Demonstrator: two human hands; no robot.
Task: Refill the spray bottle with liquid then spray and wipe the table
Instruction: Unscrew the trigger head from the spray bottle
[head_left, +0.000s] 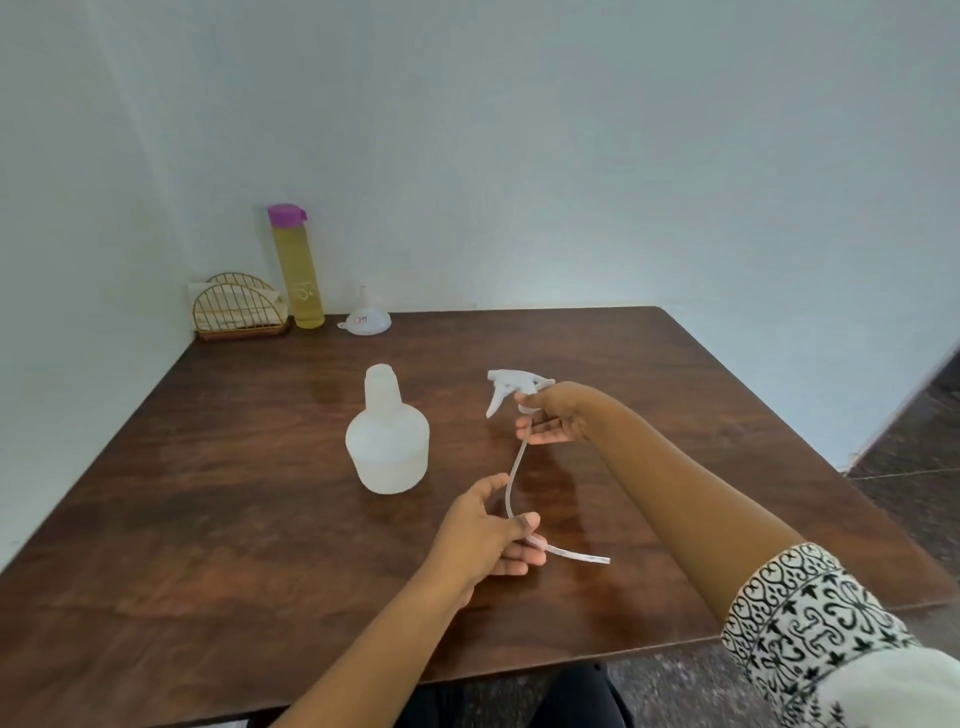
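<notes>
A translucent white spray bottle (387, 441) stands upright and uncapped near the middle of the dark wooden table (208, 493). To its right my right hand (553, 415) holds the white trigger spray head (511, 388) above the table. Its long clear dip tube (514, 467) curves down and toward me. My left hand (491, 530) grips the tube's lower part, and the tube's end sticks out to the right of my fingers. A tall bottle of yellow liquid (302, 270) with a purple cap stands at the back left. A small white funnel (365, 317) lies beside it.
A gold wire napkin holder (239, 309) with white napkins sits in the back left corner against the wall. The table's right edge drops to a dark tiled floor (914, 441). The table's front edge is close to my body.
</notes>
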